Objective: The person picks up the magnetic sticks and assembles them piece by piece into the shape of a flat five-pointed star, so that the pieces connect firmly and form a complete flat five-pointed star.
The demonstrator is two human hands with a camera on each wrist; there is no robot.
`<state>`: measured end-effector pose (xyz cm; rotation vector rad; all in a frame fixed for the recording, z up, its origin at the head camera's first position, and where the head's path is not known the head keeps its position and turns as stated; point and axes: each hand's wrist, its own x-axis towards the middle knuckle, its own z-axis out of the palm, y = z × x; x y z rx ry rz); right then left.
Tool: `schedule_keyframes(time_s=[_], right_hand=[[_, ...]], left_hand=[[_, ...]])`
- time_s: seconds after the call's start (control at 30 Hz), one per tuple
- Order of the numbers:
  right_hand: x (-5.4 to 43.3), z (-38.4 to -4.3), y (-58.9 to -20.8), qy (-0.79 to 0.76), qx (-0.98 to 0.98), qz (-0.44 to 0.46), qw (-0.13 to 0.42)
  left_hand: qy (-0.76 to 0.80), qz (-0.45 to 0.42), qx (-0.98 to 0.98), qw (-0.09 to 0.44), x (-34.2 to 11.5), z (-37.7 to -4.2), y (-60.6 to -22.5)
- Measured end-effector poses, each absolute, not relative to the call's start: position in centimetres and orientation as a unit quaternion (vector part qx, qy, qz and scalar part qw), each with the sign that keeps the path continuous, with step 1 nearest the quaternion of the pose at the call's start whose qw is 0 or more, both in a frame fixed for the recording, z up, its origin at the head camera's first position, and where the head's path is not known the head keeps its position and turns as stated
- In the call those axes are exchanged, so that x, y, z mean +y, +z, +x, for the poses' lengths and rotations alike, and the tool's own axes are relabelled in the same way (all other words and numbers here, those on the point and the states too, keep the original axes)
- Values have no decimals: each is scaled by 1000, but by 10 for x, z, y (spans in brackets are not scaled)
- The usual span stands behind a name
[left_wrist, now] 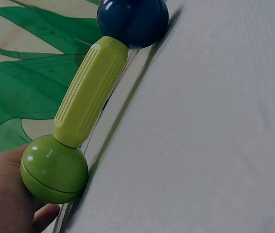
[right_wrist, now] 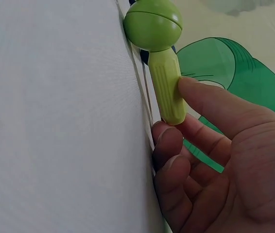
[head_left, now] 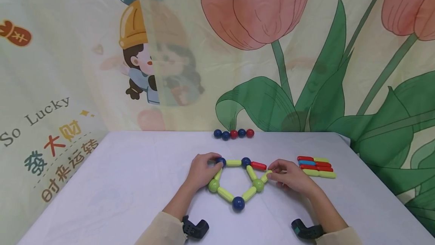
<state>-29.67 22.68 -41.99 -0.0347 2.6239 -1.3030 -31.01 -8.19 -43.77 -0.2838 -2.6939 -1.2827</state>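
A ring of yellow-green magnetic rods and balls lies on the table. My left hand [head_left: 203, 170] pinches the dark blue ball [head_left: 221, 161] at its back left corner. A green ball [left_wrist: 54, 169] and a rod [left_wrist: 91, 92] run on from there toward the front blue ball [head_left: 238, 203]. On the right, thumb and fingers of my right hand [head_left: 289, 176] pinch a yellow-green rod [right_wrist: 166, 87] sticking out from the right green ball [right_wrist: 153, 24]. A red rod [head_left: 258, 165] extends from the back right blue ball [head_left: 246, 162] toward the right fingertips.
Behind the ring, a row of dark blue and red balls [head_left: 233, 134] lines the table's back edge. Several red, blue and yellow-green rods [head_left: 316, 168] lie stacked in rows beyond my right hand. A printed cloth [head_left: 190, 30] hangs behind the white table [head_left: 136, 184].
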Motion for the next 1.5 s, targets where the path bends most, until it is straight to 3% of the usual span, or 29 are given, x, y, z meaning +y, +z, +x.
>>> schedule_keyframes(time_s=[0.23,0.73,1.27,1.5], right_hand=[[228,-297,-419,-443,890,-16,104],[204,-311,-402,-415,909,-25,36],[165,-345,-375,-510,859,17,-46],[155,-373,-379,-522,850,48,-51]], left_hand=[[-429,-91,-896,72,-82,-310,-438],[-435,-89,-893,71,-84,-311,-441],[-432,-91,-894,80,-83,-312,-441],[-434,-90,-893,80,-80,-311,-442]])
